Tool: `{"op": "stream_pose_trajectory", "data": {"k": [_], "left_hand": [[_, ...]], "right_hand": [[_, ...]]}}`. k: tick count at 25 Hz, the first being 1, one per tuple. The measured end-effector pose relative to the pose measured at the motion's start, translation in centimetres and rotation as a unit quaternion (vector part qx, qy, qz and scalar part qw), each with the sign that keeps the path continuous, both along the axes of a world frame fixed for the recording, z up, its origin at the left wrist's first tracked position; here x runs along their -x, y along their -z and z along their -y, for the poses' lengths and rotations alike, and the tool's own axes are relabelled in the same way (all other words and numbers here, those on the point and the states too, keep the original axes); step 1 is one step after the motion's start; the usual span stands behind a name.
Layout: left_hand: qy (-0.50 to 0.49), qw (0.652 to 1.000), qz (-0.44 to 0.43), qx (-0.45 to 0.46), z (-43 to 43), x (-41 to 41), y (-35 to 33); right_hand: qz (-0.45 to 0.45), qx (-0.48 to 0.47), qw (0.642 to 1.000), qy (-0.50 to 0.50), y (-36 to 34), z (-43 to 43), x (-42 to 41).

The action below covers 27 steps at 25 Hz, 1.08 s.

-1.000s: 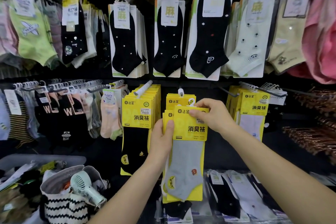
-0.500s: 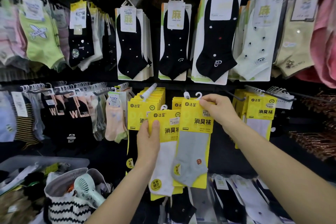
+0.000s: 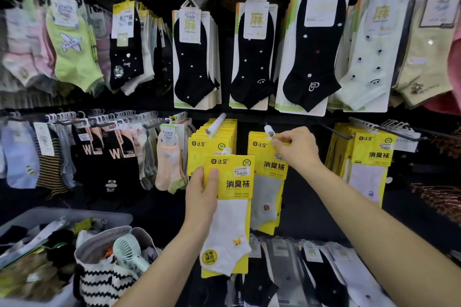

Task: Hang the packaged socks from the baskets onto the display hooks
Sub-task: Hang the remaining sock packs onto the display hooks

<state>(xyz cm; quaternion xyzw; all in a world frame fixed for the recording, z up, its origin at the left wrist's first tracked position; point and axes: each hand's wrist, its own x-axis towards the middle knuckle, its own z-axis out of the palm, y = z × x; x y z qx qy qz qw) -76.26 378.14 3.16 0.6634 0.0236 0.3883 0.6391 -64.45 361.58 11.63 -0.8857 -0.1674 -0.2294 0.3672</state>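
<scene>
My left hand (image 3: 202, 190) grips a yellow-carded pack of white socks (image 3: 230, 217) by its left edge, holding it upright in front of the display. My right hand (image 3: 295, 148) pinches the top of a yellow-carded pack of grey socks (image 3: 267, 182), whose white hanger loop (image 3: 269, 130) sits at the tip of a middle display hook. More yellow packs hang behind it. To the left, a fuller hook (image 3: 216, 123) carries a stack of the same yellow packs.
A grey basket (image 3: 74, 214) of loose sock packs sits at lower left, beside a striped bag (image 3: 104, 279) holding a mint handheld fan (image 3: 129, 252). Rows of hanging socks fill the wall above and to both sides. Bare copper hooks (image 3: 439, 194) jut out at right.
The two packs were held together; my left hand has moved the white pack left and down, while my right hand lifted the grey pack's loop up to the hook tip.
</scene>
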Motion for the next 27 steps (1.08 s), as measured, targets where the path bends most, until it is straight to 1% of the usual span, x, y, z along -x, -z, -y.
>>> {"op": "stream_pose_trajectory", "data": {"k": [1,3,4,5,7,9,13,17,20,22,23,26,27], "left_hand": [[0.001,1.0,0.001,-0.003,0.3,-0.2,-0.1],[0.005,1.0,0.006,-0.004,1.0,-0.5,-0.2],[0.008,1.0,0.005,-0.005,1.5,-0.7,-0.3],[0.013,1.0,0.002,-0.004,2.0,-0.9,-0.4],[0.025,1.0,-0.005,-0.005,3.3,-1.3,-0.5],[0.03,0.999,-0.008,-0.015,4.4,-1.6,-0.7],[0.059,0.998,-0.018,0.006,5.9,-2.0,-1.0],[0.084,0.995,-0.04,0.047,6.8,-2.0,-0.8],[0.049,0.998,-0.037,0.021,7.0,-2.1,-1.0],[0.052,0.998,-0.033,-0.003,6.9,-2.2,-1.0],[0.058,0.998,-0.035,-0.007,6.9,-2.2,-0.9],[0.061,0.997,-0.046,-0.008,6.5,-2.5,-0.8],[0.057,0.997,-0.047,-0.002,6.3,-2.6,-0.8]], "right_hand": [[0.025,-0.018,0.999,0.009,0.2,0.2,0.4],[0.084,-0.097,0.992,-0.008,0.6,0.5,1.6],[0.091,-0.133,0.986,-0.039,0.6,0.6,2.3],[0.078,-0.144,0.984,-0.076,0.7,0.7,3.0],[0.025,-0.093,0.986,-0.133,0.9,0.8,4.1],[-0.011,-0.044,0.987,-0.152,1.1,1.1,4.5],[-0.046,-0.056,0.984,-0.163,0.8,2.6,4.4],[-0.091,-0.083,0.977,-0.174,0.9,3.4,4.3],[-0.094,-0.093,0.976,-0.175,0.8,3.4,4.4],[-0.093,-0.11,0.975,-0.17,0.5,3.4,4.1],[-0.09,-0.103,0.977,-0.167,0.3,3.3,3.9],[-0.045,-0.013,0.989,-0.138,-0.1,3.0,3.2],[-0.029,0.0,0.992,-0.124,-0.2,2.9,2.9]]}}
